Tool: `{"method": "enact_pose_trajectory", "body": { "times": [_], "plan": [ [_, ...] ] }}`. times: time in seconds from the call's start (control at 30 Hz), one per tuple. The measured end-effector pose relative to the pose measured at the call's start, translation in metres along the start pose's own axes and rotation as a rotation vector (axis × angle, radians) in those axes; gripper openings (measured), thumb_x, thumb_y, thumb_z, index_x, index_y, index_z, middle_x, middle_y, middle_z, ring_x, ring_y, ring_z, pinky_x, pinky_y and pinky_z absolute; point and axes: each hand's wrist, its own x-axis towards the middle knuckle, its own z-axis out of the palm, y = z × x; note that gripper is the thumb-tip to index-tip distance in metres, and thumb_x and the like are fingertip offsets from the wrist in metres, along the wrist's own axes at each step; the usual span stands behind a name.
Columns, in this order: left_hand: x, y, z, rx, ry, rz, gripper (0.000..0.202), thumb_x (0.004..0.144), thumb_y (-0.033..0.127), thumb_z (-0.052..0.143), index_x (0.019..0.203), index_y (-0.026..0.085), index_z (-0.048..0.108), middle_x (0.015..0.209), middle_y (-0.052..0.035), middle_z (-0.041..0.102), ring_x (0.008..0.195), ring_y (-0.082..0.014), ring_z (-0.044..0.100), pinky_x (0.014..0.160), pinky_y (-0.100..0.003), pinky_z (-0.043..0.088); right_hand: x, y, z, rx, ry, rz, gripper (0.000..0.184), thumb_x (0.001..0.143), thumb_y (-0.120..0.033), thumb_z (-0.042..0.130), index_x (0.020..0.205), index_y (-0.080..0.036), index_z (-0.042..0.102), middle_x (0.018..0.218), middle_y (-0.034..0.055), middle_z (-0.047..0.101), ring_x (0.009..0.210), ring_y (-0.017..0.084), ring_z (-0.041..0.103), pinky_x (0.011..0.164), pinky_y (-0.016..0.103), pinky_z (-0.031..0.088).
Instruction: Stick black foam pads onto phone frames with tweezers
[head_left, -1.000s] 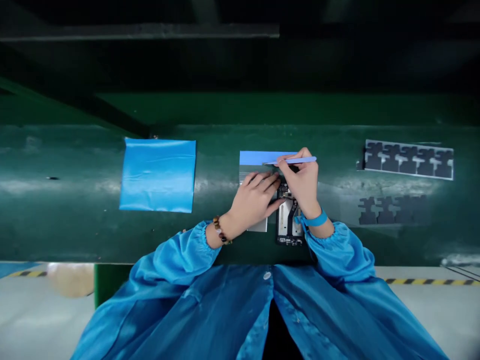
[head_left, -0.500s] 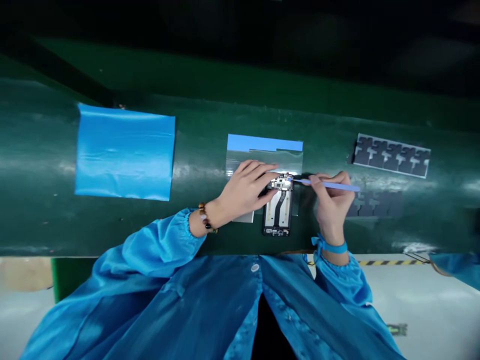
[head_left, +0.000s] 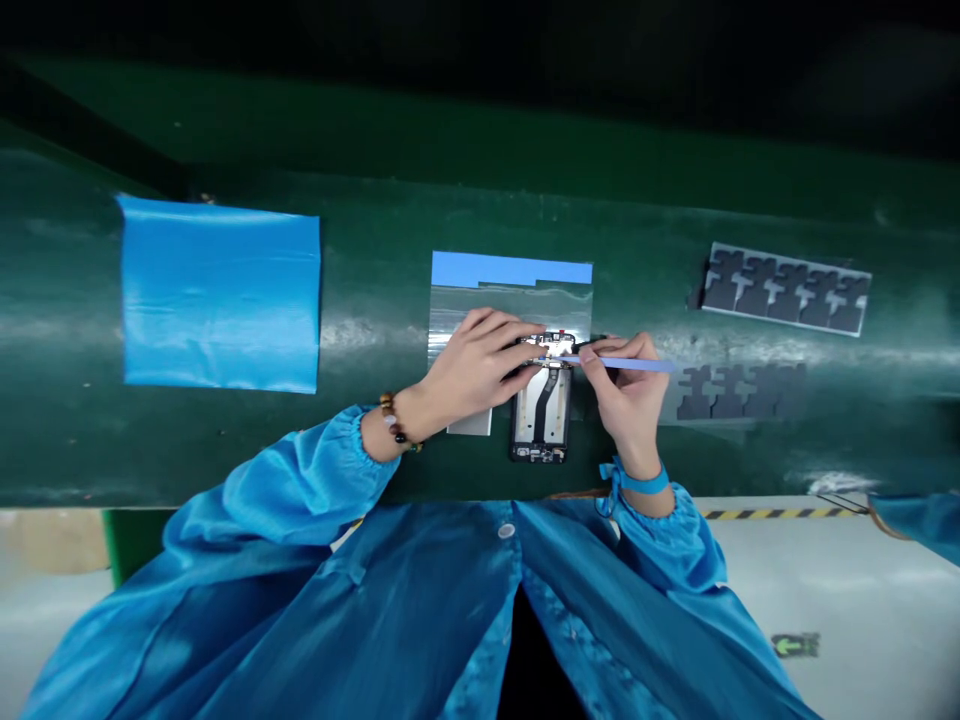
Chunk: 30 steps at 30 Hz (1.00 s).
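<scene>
Since half a second ago, my right hand (head_left: 626,395) has come back in toward the opened phone (head_left: 541,410), and the tip of the blue tweezers (head_left: 615,363) now reaches over the phone's top end instead of stopping just beside it. My left hand (head_left: 472,375) has stayed where it was, fingers spread and flat, pressing down on the phone's upper left edge and on the clear film sheet (head_left: 510,300) under it.

My right hand is closed around the tweezers in a pen-like pinch, thumb and forefinger near the front, the handle pointing out to the right. I cannot tell whether the tips hold anything; that spot is too small and bright.

The phone lies lengthwise on the green table (head_left: 375,420), just in front of me, its back cover off and its inner parts showing, the top end between my two hands. The film sheet with its blue strip along the far edge sits beneath and behind it.

Well off to the left lies a larger blue sheet (head_left: 220,295). To the right are two sheets of dark die-cut pads, one on white backing (head_left: 784,290) farther away and another (head_left: 739,392) nearer, just beside my right hand.
</scene>
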Motion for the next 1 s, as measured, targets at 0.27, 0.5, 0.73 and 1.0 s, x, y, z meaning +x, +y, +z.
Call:
{"method": "enact_pose_trajectory", "body": {
  "times": [0.27,0.5,0.73,1.0],
  "plan": [
    [0.003,0.007,-0.005,0.154,0.006,0.157,0.015,0.104,0.024,0.068,0.11,0.018,0.081,0.136,-0.0065,0.077,0.127,-0.0266,0.07,0.101,-0.042,0.06,0.0,-0.003,0.004,0.018,0.005,-0.001,0.031,0.091,-0.033,0.084,0.083,-0.025,0.056,0.085,-0.0008,0.072,0.091,0.02,0.076,0.092,0.043,0.064],
    [-0.002,0.007,-0.003,0.191,-0.002,0.19,0.015,0.103,0.015,0.068,0.112,0.015,0.079,0.136,-0.0077,0.078,0.128,-0.0257,0.072,0.102,-0.041,0.065,0.007,0.003,-0.056,-0.004,0.382,0.032,0.042,0.08,-0.039,0.094,0.084,-0.024,0.055,0.084,-0.0031,0.072,0.087,0.019,0.076,0.106,0.047,0.061],
    [0.013,0.042,0.011,0.03,-0.008,0.248,0.015,0.107,0.018,0.063,0.108,0.017,0.078,0.121,-0.0045,0.082,0.117,-0.0195,0.075,0.103,-0.036,0.062,-0.004,0.006,-0.078,0.024,0.471,0.091,0.041,0.086,-0.047,0.09,0.087,-0.024,0.056,0.081,-0.0038,0.07,0.086,0.021,0.08,0.101,0.045,0.064],
    [0.07,0.116,0.055,0.045,-0.302,0.356,0.049,0.105,0.056,0.066,0.132,0.016,0.072,0.15,-0.0131,0.068,0.14,-0.0288,0.061,0.124,-0.044,0.041,-0.013,0.015,-0.171,-0.075,0.485,0.11,0.045,0.076,-0.037,0.096,0.083,-0.024,0.054,0.086,0.0016,0.077,0.087,0.024,0.08,0.1,0.05,0.066]
  ]
}}
